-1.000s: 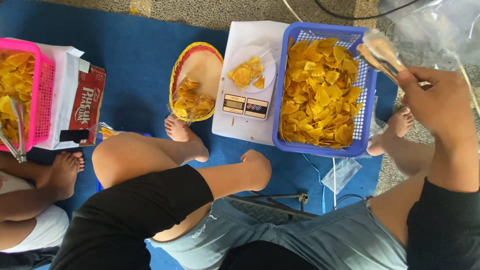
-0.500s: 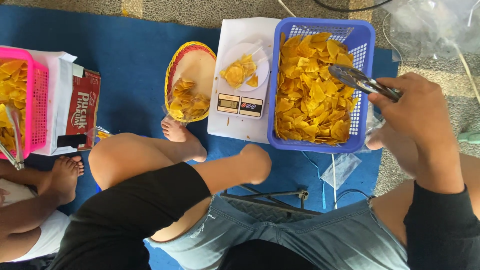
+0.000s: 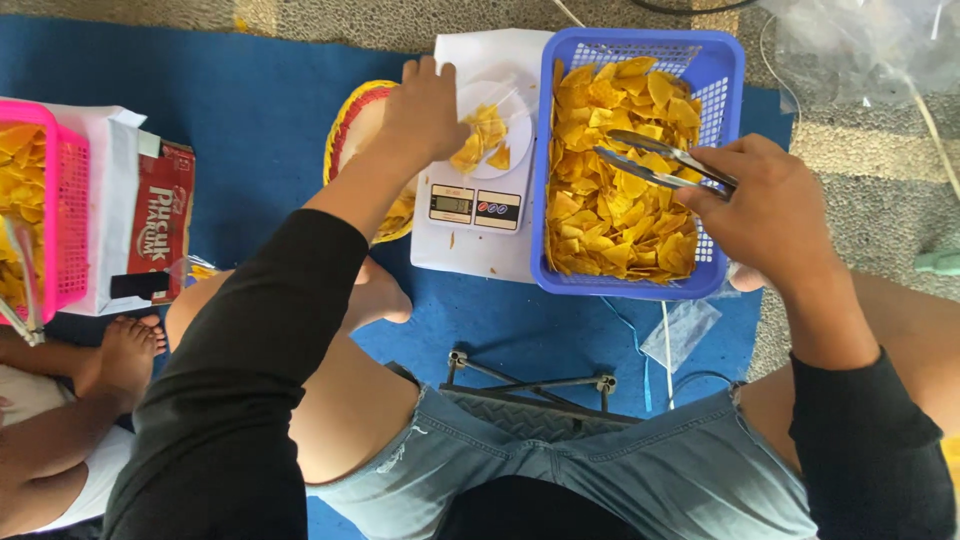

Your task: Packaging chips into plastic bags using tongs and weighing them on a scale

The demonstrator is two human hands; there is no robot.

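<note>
On your far left a pink basket [image 3: 45, 200] of yellow chips stands on a white sheet over a red carton [image 3: 163, 220]. Beside it you see another person's bare foot [image 3: 125, 355] on the blue mat [image 3: 260, 110]. A small clear bag [image 3: 682, 335] lies flat on that mat near your right knee. Crumpled clear plastic [image 3: 870, 45] sits at the top right on grey carpet [image 3: 870, 190].

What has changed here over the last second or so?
The left hand rose from the knee to the bag of chips on the kitchen scale. The right hand swung the metal tongs, open, down over the blue basket. Baskets and scale stayed put.
</note>
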